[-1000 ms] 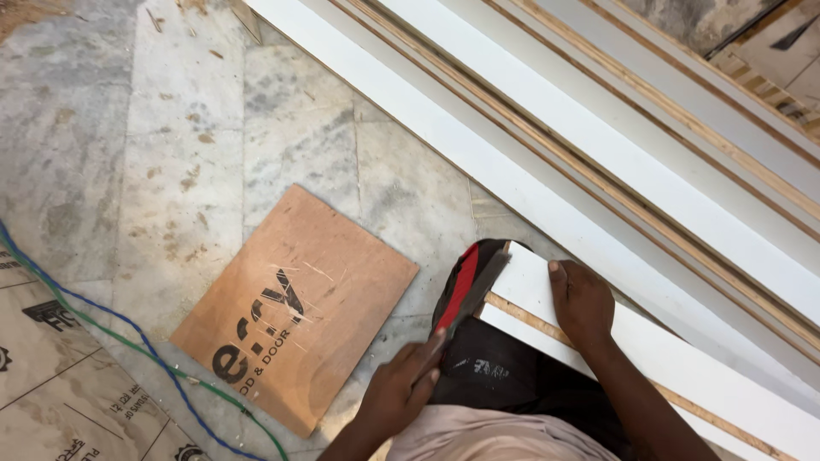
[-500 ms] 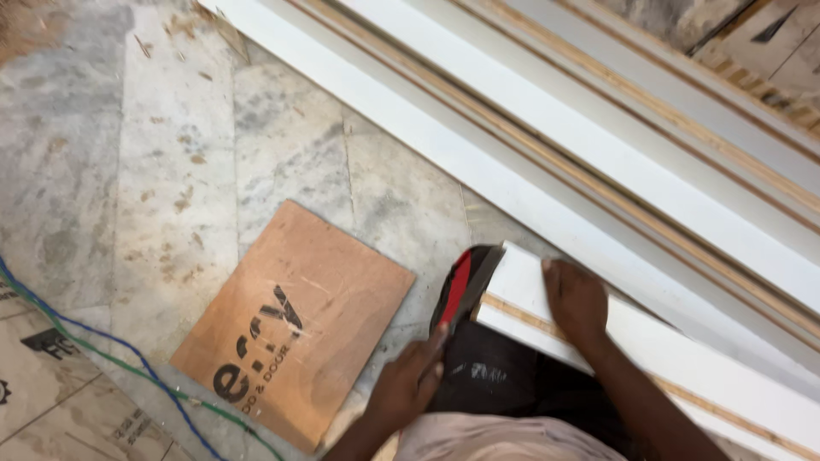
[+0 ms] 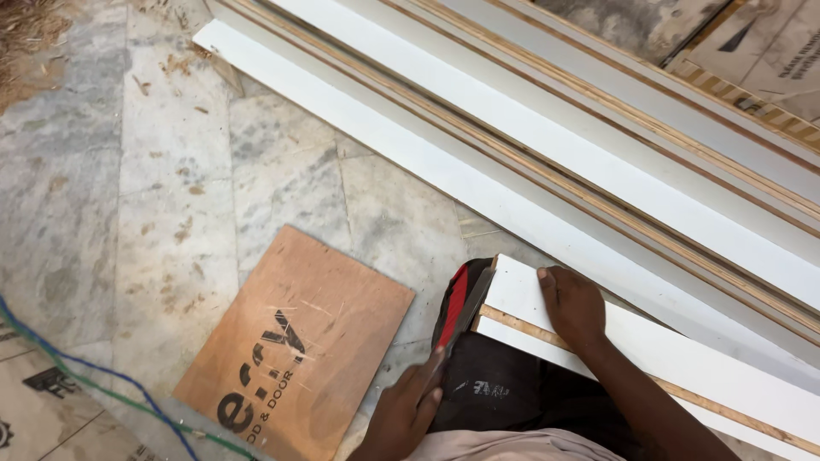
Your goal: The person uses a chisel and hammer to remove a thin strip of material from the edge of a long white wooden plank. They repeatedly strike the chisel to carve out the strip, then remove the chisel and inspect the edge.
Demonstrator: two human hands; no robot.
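Note:
My left hand [image 3: 406,410] grips the lower end of a red and black hand tool [image 3: 457,299], which lies against the cut end of a white laminated board [image 3: 683,350]. The board runs from my lap off to the lower right, and its plywood edge shows. My right hand [image 3: 572,307] lies palm down on the board's top near that end, with the fingers curled over the far edge. The board rests on my dark trouser leg [image 3: 512,393].
A brown plywood offcut [image 3: 299,341] lies flat on the marble floor [image 3: 171,196] to my left. Several long white boards [image 3: 555,145] are stacked diagonally behind. Blue and green cables [image 3: 102,384] cross the lower left; sawdust [image 3: 26,43] lies at the top left.
Both hands keep their hold and place on the tool and board. Only the view has shifted slightly, showing more of the stacked boards' left ends.

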